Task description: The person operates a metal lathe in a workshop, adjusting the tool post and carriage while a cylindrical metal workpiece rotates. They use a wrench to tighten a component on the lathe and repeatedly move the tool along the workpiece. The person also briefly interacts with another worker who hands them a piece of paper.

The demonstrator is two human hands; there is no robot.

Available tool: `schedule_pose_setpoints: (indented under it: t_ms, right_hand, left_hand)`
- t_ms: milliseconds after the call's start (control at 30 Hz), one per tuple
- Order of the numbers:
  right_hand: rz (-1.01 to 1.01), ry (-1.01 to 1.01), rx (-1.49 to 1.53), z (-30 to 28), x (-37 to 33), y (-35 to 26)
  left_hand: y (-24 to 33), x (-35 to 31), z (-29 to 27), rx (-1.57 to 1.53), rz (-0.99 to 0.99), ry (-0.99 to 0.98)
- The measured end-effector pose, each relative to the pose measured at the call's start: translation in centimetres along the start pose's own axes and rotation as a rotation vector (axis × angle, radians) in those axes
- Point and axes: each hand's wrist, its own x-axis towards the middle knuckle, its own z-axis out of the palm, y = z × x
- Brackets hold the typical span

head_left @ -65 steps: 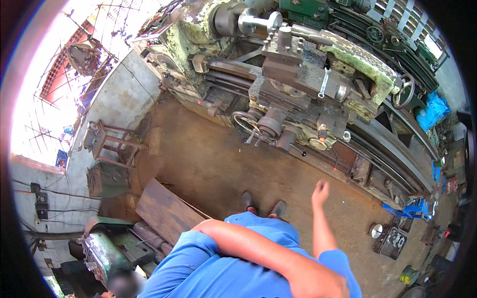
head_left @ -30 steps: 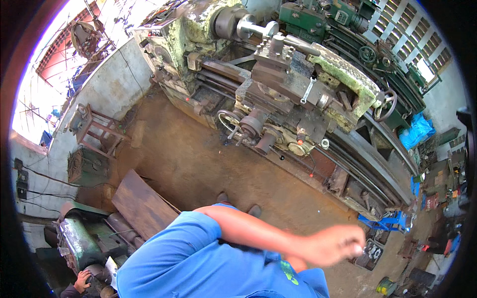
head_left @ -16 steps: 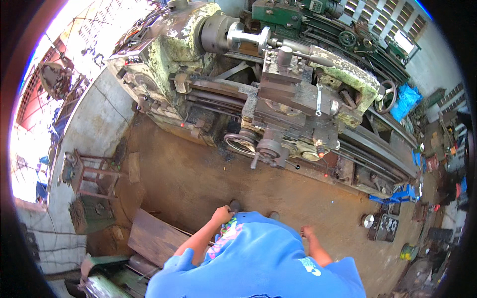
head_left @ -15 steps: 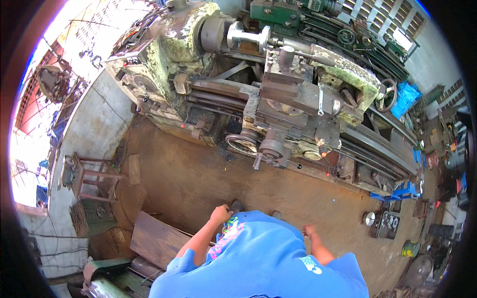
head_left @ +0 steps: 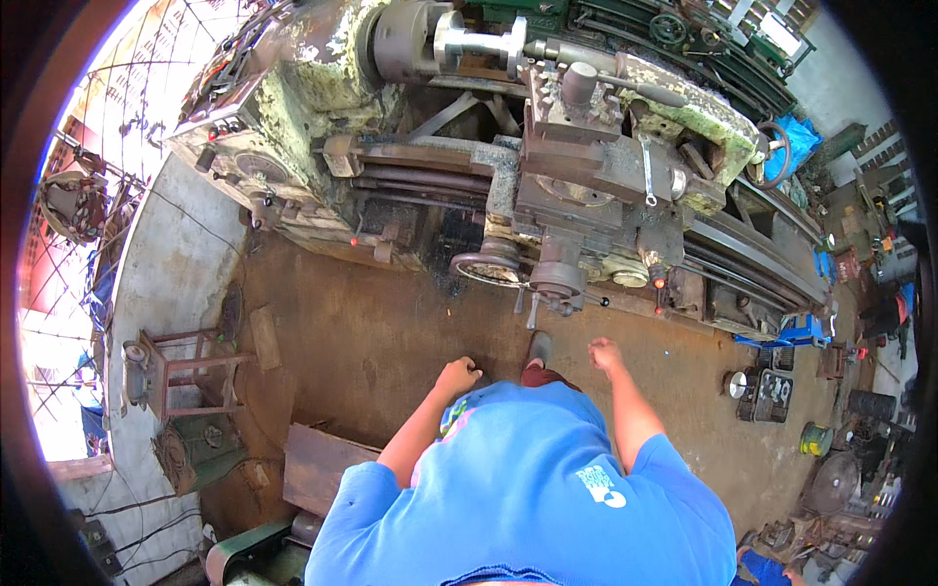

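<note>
In front of me stands a large worn lathe (head_left: 293, 107) with peeling cream-green paint. A shiny flanged metal workpiece (head_left: 481, 45) sits between its chuck (head_left: 405, 41) and the tailstock side. A combination wrench (head_left: 648, 174) lies on the carriage, right of the tool post (head_left: 578, 86). My left hand (head_left: 457, 375) hangs over the floor below the carriage handwheel (head_left: 487, 268), its fingers loosely curled around nothing visible. Further forward, my right hand (head_left: 604, 355) is held out below the cross-slide handle (head_left: 557, 283). Its fingers are slightly bent and apart, touching nothing.
A rusty metal stand (head_left: 195, 366) is at the left wall, with a brown board (head_left: 322, 469) nearer me. To the right are a tray of parts (head_left: 772, 396) and a yellow-green spool (head_left: 814, 439). A green lathe (head_left: 669, 34) stands behind. One shoe (head_left: 539, 345) shows ahead.
I have moved closer to the lathe, with one foot stepping forward. My right hand has swung forward from beside my body; my left hand is also further forward.
</note>
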Motion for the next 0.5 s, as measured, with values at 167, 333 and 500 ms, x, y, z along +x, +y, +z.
schedule_pose_setpoints:
  t_ms: [167,333,500]
  right_hand:
    - [0.067,-0.026,0.177,0.4,1.8,-1.4]
    - [0.234,-0.090,0.182,1.6,2.7,1.5]
    - [0.266,-0.096,0.257,0.9,3.0,2.9]
  left_hand:
    - [-2.5,1.7,2.0,-0.033,-0.176,0.002]
    - [-5.9,2.4,3.2,-0.029,-0.355,-0.074]
    - [-8.4,2.7,3.5,0.068,-0.419,-0.145]
